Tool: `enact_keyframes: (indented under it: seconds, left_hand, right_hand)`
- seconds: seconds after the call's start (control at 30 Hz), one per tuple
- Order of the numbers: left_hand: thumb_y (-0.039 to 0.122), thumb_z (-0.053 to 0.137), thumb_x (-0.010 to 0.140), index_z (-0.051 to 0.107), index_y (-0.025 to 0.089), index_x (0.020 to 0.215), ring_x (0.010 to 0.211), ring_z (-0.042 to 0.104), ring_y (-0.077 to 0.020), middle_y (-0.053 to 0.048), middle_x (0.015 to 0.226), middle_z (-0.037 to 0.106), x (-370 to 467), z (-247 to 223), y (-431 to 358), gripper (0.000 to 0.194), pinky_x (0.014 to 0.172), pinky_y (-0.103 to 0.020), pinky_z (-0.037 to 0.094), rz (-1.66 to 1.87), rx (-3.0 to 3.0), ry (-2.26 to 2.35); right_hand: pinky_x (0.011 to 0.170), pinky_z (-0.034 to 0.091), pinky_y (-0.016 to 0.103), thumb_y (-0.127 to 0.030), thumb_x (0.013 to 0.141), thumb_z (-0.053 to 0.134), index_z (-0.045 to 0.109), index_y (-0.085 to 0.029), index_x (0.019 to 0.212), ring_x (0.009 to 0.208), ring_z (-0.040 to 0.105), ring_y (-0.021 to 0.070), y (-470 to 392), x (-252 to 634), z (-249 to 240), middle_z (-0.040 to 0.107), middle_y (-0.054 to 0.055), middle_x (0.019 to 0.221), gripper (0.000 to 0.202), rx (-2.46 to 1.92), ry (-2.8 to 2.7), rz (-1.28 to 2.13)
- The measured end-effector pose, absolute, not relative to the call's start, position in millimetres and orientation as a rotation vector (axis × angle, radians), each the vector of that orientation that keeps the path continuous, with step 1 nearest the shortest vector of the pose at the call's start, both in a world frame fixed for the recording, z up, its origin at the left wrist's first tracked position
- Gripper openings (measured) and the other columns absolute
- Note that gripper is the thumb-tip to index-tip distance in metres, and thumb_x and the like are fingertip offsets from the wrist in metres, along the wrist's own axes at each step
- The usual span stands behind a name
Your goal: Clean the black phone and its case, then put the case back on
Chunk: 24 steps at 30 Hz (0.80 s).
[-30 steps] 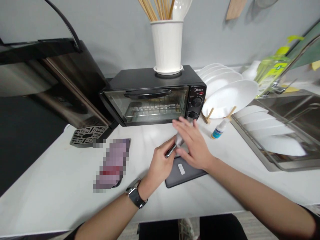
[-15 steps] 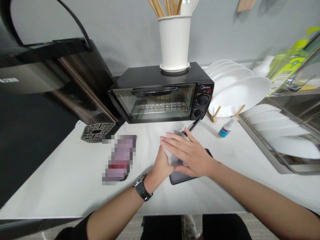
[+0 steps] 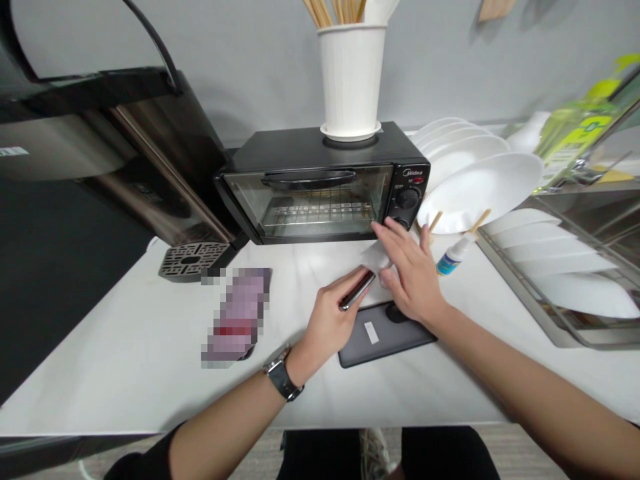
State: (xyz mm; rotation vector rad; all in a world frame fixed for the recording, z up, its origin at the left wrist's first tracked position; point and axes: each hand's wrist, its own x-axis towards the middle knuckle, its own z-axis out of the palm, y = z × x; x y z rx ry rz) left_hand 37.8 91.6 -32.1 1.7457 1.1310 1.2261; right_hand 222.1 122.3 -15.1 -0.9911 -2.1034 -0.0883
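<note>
My left hand (image 3: 333,320), wearing a watch (image 3: 284,377), is closed around a slim dark phone (image 3: 357,291) seen edge-on with a shiny rim. Just beyond it, my right hand (image 3: 411,270) has a thin white wipe (image 3: 375,256) between its thumb and fingers, partly hidden by the hand. Below both hands lies a flat dark grey, phone-shaped thing (image 3: 387,347) with a white label and a black oval patch, partly covered by the right hand. Another phone (image 3: 240,310), blurred out by pixels, lies to the left on the white counter (image 3: 150,353).
A black toaster oven (image 3: 320,153) stands behind my hands, with a white cup (image 3: 353,80) of chopsticks on top. At left is a drinks dispenser (image 3: 195,257). To the right are a small spray bottle (image 3: 453,257), racked plates (image 3: 480,190) and a metal dish rack (image 3: 525,307).
My hands have moved apart: the right hand went up and right with the wipe, while the left turned the phone edge-on. More of the dark grey thing on the counter now shows.
</note>
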Motion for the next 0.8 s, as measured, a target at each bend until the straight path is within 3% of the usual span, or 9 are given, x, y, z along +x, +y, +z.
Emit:
enact_keyframes:
  seconds: [0.07, 0.23, 0.4, 0.47, 0.57, 0.63, 0.73, 0.8]
  left_hand:
    - [0.028, 0.062, 0.098, 0.075, 0.019, 0.117, 0.115, 0.072, -0.0241, -0.007, 0.125, 0.076, 38, -31, 92, 0.025, 0.105, -0.036, 0.056, 1.253, 1.757, 1.094]
    - [0.016, 0.063, 0.089, 0.075, 0.018, 0.092, 0.083, 0.075, -0.0222, -0.005, 0.095, 0.081, 37, -32, 91, 0.013, 0.082, -0.034, 0.063, 1.253, 1.748, 1.118]
    - [0.030, 0.062, 0.099, 0.073, 0.018, 0.127, 0.124, 0.069, -0.0247, -0.009, 0.133, 0.074, 39, -29, 91, 0.032, 0.111, -0.037, 0.053, 1.255, 1.770, 1.090]
    - [0.029, 0.063, 0.098, 0.076, 0.016, 0.117, 0.114, 0.073, -0.0255, -0.010, 0.121, 0.078, 38, -32, 92, 0.027, 0.102, -0.036, 0.058, 1.258, 1.783, 1.076]
    - [0.022, 0.063, 0.091, 0.074, 0.015, 0.086, 0.079, 0.073, -0.0221, -0.006, 0.083, 0.078, 38, -36, 92, 0.013, 0.075, -0.031, 0.060, 1.241, 1.819, 1.054]
    - [0.018, 0.061, 0.091, 0.071, 0.016, 0.081, 0.074, 0.070, -0.0198, -0.005, 0.078, 0.074, 38, -33, 91, 0.014, 0.072, -0.029, 0.058, 1.227, 1.854, 1.081]
    - [0.019, 0.058, 0.097, 0.073, 0.018, 0.091, 0.088, 0.070, -0.0200, -0.006, 0.093, 0.075, 39, -27, 90, 0.016, 0.084, -0.030, 0.057, 1.207, 1.910, 1.112]
    - [0.018, 0.059, 0.096, 0.073, 0.019, 0.093, 0.089, 0.070, -0.0205, -0.005, 0.093, 0.075, 38, -29, 89, 0.015, 0.085, -0.031, 0.057, 1.214, 1.887, 1.106]
  right_hand:
    - [0.129, 0.004, 0.067, -0.053, 0.110, 0.027, 0.017, -0.024, 0.169, 0.159, 0.029, 0.0323, 123, 223, -16, 0.047, 0.011, 0.164, 0.067, -1.012, -2.098, -0.102]
    - [0.133, 0.009, 0.054, -0.058, 0.109, 0.025, 0.004, -0.019, 0.170, 0.154, 0.040, 0.0255, 113, 212, -16, 0.050, 0.011, 0.162, 0.075, -0.620, -2.398, -0.064]
    - [0.130, 0.006, 0.063, -0.047, 0.111, 0.027, 0.024, -0.025, 0.167, 0.156, 0.038, 0.0300, 122, 222, -18, 0.050, 0.010, 0.162, 0.061, -1.025, -2.021, -0.069]
    - [0.132, 0.006, 0.060, -0.037, 0.110, 0.029, 0.018, -0.025, 0.169, 0.152, 0.044, 0.0261, 119, 220, -19, 0.055, 0.009, 0.158, 0.061, -0.844, -2.136, -0.045]
    - [0.134, 0.011, 0.051, -0.022, 0.108, 0.034, 0.007, -0.027, 0.170, 0.137, 0.061, 0.0182, 113, 214, -18, 0.068, 0.003, 0.144, 0.068, -0.580, -2.240, 0.001]
    - [0.134, 0.012, 0.052, -0.019, 0.107, 0.035, 0.022, -0.029, 0.167, 0.133, 0.064, 0.0186, 113, 213, -17, 0.070, 0.002, 0.141, 0.062, -0.714, -2.131, 0.004]
    - [0.131, 0.010, 0.060, -0.025, 0.109, 0.032, 0.048, -0.028, 0.153, 0.144, 0.054, 0.0256, 116, 216, -14, 0.066, 0.006, 0.145, 0.047, -1.019, -1.927, -0.029]
    - [0.131, 0.006, 0.061, -0.030, 0.109, 0.033, 0.049, -0.027, 0.152, 0.150, 0.047, 0.0274, 115, 215, -14, 0.065, 0.006, 0.148, 0.046, -1.007, -1.974, -0.039]
